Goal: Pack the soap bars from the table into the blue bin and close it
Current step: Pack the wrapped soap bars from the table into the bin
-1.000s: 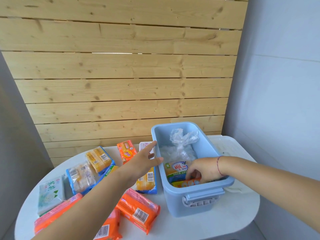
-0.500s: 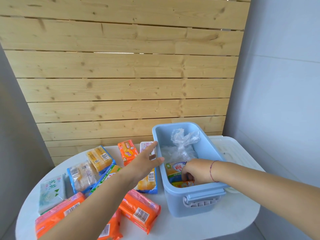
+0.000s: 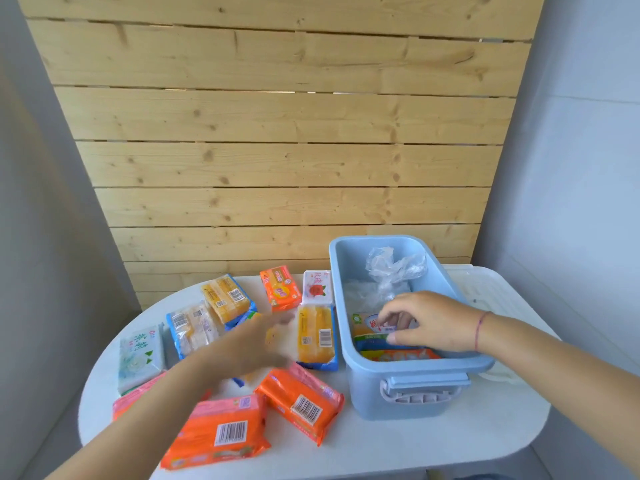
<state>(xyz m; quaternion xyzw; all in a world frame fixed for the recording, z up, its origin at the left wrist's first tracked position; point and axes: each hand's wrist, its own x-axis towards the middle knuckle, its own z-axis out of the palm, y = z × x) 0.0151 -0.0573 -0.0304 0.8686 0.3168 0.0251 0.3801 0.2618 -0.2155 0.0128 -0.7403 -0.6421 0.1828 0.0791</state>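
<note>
The blue bin (image 3: 381,407) stands open on the right of the white table (image 3: 450,445). Inside it lie a green-and-yellow soap pack (image 3: 362,329), an orange soap pack (image 3: 398,355) and a crumpled clear plastic bag (image 3: 391,268). My right hand (image 3: 433,322) hovers over those packs, fingers loosely curled and apart. Blurred by motion, my left hand (image 3: 256,344) is open above the loose soap bars, just left of a yellow soap pack (image 3: 317,336). Its arm partly hides a pink-orange pack (image 3: 138,396).
Several more soap packs lie left of the bin: two large orange ones (image 3: 301,400) (image 3: 218,431), a small orange one (image 3: 280,287), a white rose box (image 3: 316,287), a green-white pack (image 3: 141,351). The white lid (image 3: 485,289) lies right of the bin. A wooden slat wall stands behind.
My right hand has risen from deep in the bin to just over the packs. My left hand has swept down and left from the bin's edge toward the loose soap bars.
</note>
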